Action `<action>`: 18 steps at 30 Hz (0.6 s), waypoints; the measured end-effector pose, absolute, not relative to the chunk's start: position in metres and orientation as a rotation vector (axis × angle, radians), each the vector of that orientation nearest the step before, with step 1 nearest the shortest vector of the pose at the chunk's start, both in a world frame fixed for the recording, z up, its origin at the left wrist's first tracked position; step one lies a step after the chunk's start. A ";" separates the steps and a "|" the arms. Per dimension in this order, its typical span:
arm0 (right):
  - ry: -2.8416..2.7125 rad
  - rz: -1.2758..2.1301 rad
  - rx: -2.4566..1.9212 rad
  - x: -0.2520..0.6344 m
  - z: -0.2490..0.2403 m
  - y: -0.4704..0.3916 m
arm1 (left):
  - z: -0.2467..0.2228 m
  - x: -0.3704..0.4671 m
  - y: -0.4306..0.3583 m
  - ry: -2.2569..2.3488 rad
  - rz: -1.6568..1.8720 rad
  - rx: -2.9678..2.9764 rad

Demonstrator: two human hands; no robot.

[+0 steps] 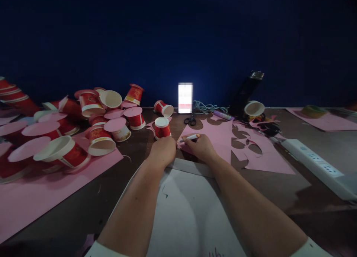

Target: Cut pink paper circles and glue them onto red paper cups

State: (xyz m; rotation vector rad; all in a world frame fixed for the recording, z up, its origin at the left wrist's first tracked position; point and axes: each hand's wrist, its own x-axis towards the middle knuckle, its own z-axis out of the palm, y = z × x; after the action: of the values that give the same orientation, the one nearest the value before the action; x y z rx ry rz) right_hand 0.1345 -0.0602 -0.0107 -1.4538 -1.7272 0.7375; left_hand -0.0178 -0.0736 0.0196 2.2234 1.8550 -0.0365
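Note:
My right hand is closed around a white marker with an orange end, held slanting over a cut sheet of pink paper. Close beside it on the left, my left hand is curled closed at the sheet's left edge. Its fingertips are hidden, so what it grips cannot be seen. Just beyond that hand stands a red paper cup with a white rim. Black-handled scissors lie on the table behind the sheet.
Many red paper cups with pink discs crowd the left, partly on a pink sheet. A bright phone stands at the back. Paper offcuts, a power strip and a tape roll lie right. A whitish board is under my forearms.

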 end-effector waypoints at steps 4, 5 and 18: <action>-1.748 0.718 -1.472 0.135 -0.010 -0.061 | 0.020 -0.018 -0.073 1.849 -0.025 2.202; -1.754 0.717 -1.477 0.135 -0.010 -0.061 | 0.020 -0.018 -0.073 1.847 -0.025 2.201; -1.117 0.578 -1.293 0.144 0.002 -0.055 | 0.021 -0.019 -0.072 1.861 -0.033 2.155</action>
State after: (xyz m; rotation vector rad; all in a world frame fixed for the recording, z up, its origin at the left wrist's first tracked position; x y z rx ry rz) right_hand 0.1435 -0.0553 0.0019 -1.2926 -1.1171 0.5781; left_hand -0.0187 -0.0722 0.0213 2.1555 1.8613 -0.0332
